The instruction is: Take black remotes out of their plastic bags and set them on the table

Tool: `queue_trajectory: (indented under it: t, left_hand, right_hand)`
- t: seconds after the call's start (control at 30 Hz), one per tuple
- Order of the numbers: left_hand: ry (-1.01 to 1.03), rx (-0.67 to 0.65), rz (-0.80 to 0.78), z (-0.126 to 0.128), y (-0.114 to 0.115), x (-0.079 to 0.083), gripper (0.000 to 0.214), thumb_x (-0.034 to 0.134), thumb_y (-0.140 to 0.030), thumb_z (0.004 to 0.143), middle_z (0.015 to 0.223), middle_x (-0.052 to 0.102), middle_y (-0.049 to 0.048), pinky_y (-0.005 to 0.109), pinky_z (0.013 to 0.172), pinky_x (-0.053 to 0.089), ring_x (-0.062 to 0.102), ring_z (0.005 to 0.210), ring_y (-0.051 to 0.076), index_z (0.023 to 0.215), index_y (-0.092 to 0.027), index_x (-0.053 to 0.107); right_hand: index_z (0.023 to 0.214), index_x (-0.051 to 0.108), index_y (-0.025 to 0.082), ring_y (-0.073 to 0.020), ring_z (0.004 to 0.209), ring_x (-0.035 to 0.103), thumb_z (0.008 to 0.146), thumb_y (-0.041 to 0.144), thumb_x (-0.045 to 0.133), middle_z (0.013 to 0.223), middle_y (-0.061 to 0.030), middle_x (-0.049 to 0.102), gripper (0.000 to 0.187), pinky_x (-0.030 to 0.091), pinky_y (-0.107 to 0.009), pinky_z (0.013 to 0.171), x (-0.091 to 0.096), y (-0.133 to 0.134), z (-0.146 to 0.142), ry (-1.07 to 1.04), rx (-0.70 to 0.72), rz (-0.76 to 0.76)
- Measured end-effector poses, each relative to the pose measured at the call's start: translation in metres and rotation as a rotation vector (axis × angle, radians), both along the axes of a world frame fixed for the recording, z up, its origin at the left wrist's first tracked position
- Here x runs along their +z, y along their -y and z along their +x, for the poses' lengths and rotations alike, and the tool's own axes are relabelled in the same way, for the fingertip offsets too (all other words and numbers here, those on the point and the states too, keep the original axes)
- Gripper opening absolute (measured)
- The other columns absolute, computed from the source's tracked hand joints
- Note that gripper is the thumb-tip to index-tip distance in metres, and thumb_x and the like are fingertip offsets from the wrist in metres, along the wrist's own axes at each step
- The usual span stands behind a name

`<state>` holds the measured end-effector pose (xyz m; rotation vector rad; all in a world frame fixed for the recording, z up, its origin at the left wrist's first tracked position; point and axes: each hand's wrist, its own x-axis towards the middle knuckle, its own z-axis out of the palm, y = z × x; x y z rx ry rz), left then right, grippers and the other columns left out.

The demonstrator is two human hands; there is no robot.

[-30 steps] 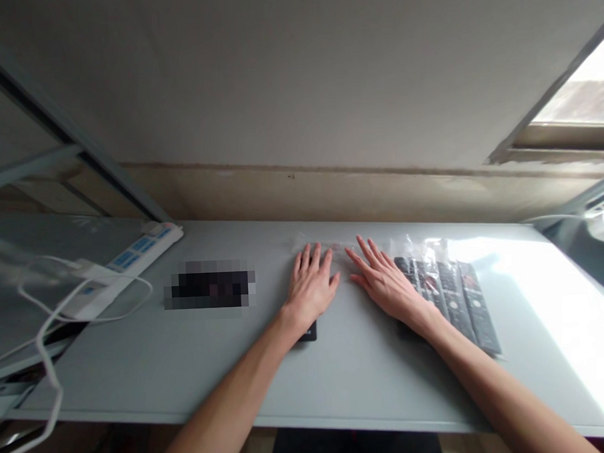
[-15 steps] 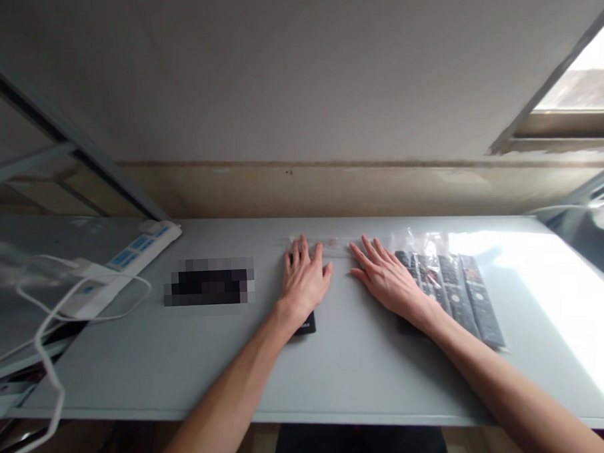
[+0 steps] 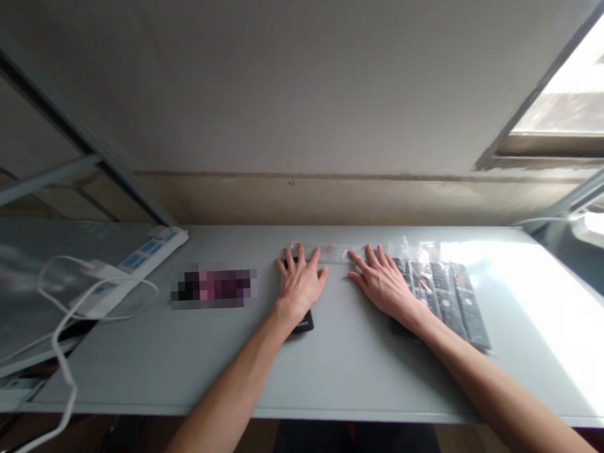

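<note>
My left hand [image 3: 298, 283] lies flat on the grey table [image 3: 338, 358], fingers spread, over a black remote [image 3: 303, 322] whose near end shows under the wrist. My right hand [image 3: 383, 283] also lies flat, fingers spread, beside and partly over a row of black remotes in clear plastic bags [image 3: 442, 290]. A thin clear plastic bag [image 3: 333, 253] stretches across the table just beyond both sets of fingertips. Neither hand grips anything.
A white power strip [image 3: 133, 264] with a looping white cable [image 3: 61, 324] sits at the left. A blurred dark object [image 3: 213, 286] lies left of my left hand. A wall runs behind the table; bright window light falls on the right end.
My left hand slid a little left and farther away along the remote. The view shifted slightly; my right hand stays flat in nearly the same place.
</note>
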<state>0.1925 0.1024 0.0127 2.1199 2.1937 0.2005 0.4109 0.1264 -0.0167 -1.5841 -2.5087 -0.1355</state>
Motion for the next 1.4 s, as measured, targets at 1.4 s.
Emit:
queue_trajectory:
  t: [1.4]
  left_hand:
    - [0.006,-0.022,-0.026,-0.0034,0.0012,0.0019,0.061,0.045,-0.050,0.111,0.177,0.031,0.0193,0.078,0.126,0.025,0.027,0.164,0.046,0.167,-0.028,0.044]
  right_hand:
    - [0.167,0.041,0.010,-0.0353,0.142,0.063,0.110,0.027,0.035,0.166,-0.0240,0.050,0.060,0.052,-0.052,0.117,0.0075,-0.0022,0.0042,-0.159,-0.025,-0.027]
